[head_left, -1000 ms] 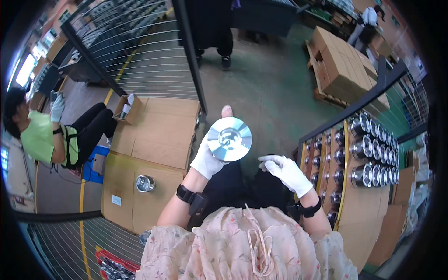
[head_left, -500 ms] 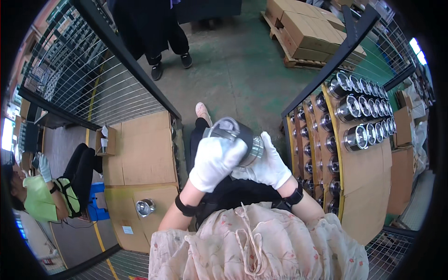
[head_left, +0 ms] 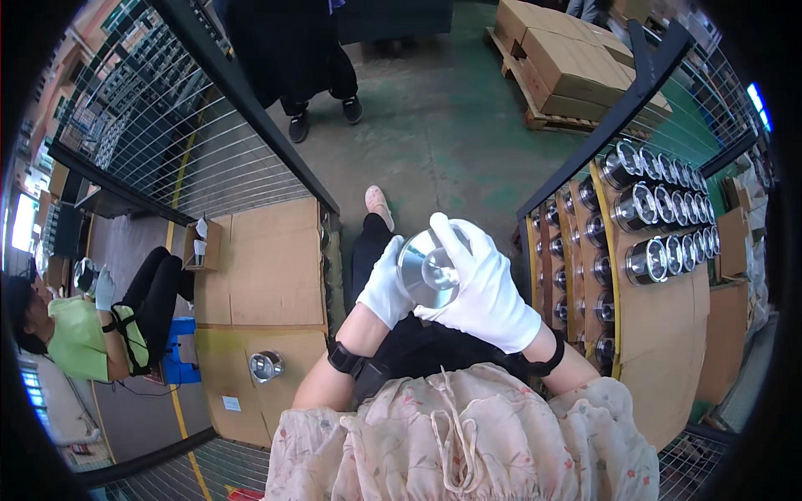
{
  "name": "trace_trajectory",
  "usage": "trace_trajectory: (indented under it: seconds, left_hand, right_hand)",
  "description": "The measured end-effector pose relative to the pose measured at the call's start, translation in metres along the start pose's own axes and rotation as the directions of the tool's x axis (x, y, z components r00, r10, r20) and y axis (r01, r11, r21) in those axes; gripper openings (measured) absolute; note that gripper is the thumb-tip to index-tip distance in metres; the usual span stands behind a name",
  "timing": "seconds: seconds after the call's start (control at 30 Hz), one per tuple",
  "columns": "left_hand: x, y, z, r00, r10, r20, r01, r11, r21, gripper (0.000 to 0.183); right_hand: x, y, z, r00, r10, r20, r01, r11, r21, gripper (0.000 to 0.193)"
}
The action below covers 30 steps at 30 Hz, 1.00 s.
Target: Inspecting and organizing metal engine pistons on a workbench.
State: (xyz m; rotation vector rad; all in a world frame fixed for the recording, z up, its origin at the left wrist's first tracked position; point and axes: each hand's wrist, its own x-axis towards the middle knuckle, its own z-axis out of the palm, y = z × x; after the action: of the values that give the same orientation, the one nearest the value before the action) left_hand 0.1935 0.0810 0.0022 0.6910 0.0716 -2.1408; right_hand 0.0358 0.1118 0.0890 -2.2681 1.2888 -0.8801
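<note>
A shiny metal piston (head_left: 420,271) is held in front of my lap, its round end face turned up toward me with a recess in the middle. My left hand (head_left: 384,285), in a white glove, grips its left side. My right hand (head_left: 486,292), also gloved in white, wraps its right side, with fingers reaching over the far rim and the face. Much of the piston's side is hidden by the gloves. Off to the left, a single piston (head_left: 266,366) stands on a cardboard sheet (head_left: 251,284).
To my right, several pistons (head_left: 646,263) stand in rows on stacked cardboard layers (head_left: 660,334). Dark mesh-panel frames (head_left: 242,92) flank me. A co-worker (head_left: 79,334) at left handles a metal part; another person (head_left: 292,50) stands ahead. Cartons (head_left: 568,67) sit on a pallet.
The piston has been turned so its end face now points up toward me. My left hand has shifted to its left side, and my right hand has moved up over it.
</note>
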Motion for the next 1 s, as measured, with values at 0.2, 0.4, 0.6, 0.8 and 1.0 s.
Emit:
trace_trajectory:
  seconds: [0.2, 0.4, 0.6, 0.8, 1.0]
  left_hand:
    - [0.015, -0.002, -0.041, 0.991, 0.079, -0.112, -0.064, 0.989, 0.130, 0.044]
    - [0.023, 0.019, -0.020, 0.947, 0.320, -0.007, -0.306, 0.911, 0.278, 0.036]
    - [0.020, 0.035, 0.011, 0.822, 0.524, 0.224, -0.366, 0.184, 0.912, 0.059]
    - [0.007, 0.021, 0.023, 0.803, 0.480, 0.353, -0.493, 0.201, 0.847, 0.056]
    - [-0.002, 0.004, -0.027, 0.794, 0.554, 0.252, -0.562, 0.510, 0.651, 0.045]
  right_hand:
    - [-0.024, 0.027, 0.009, 0.909, 0.371, 0.192, -0.415, 0.757, 0.505, 0.088]
    - [-0.046, 0.054, 0.031, 0.647, 0.048, 0.761, -0.669, -0.443, 0.597, 0.059]
    - [-0.050, 0.054, 0.082, 0.781, -0.036, 0.623, -0.375, -0.825, 0.423, 0.061]
    - [-0.054, 0.068, 0.091, 0.816, -0.099, 0.569, -0.280, -0.930, 0.239, 0.052]
    - [-0.045, 0.090, 0.083, 0.821, 0.135, 0.555, -0.399, -0.560, 0.726, 0.046]
